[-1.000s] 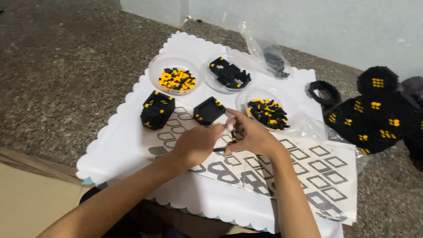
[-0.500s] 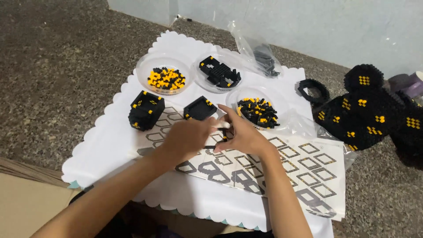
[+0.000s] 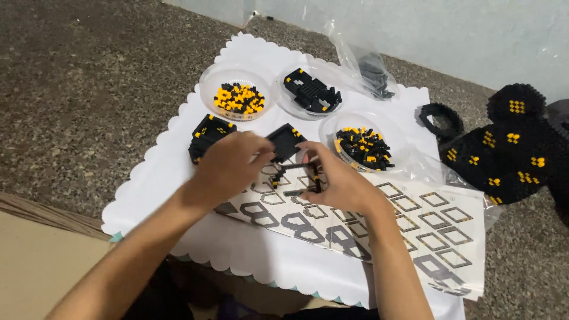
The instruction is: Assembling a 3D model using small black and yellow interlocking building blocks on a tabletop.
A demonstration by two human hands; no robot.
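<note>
**Two hands joining small black bricks over a printed sheet**

A thin black frame of bricks [image 3: 294, 176] sits between the two hands, held just above the instruction sheet [image 3: 415, 219] near the middle of the white scalloped mat [image 3: 178, 178]. The left hand [image 3: 228, 166] comes in from the lower left, back of the hand up, fingers curled and closed on the frame's left end. The right hand [image 3: 335, 181] comes in from the lower right, thumb and fingers pinched on the frame's right end. The fingertips of both hands are close together, nearly meeting.

The frame is small, narrow and black; its exact outline is partly hidden by the fingers.

Just behind the hands lies a flat black square plate [image 3: 285, 141], and to its left a chunky black and yellow block [image 3: 208, 135]. Three clear dishes stand further back: one with yellow and black pieces [image 3: 237, 98], one with black pieces [image 3: 311, 92], one with mixed black and yellow pieces [image 3: 363, 147]. A clear bag of dark pieces [image 3: 370, 71] lies beyond them. To the right, off the mat, sits a large black model with yellow spots [image 3: 510, 154] and a black ring [image 3: 440, 121].
</note>
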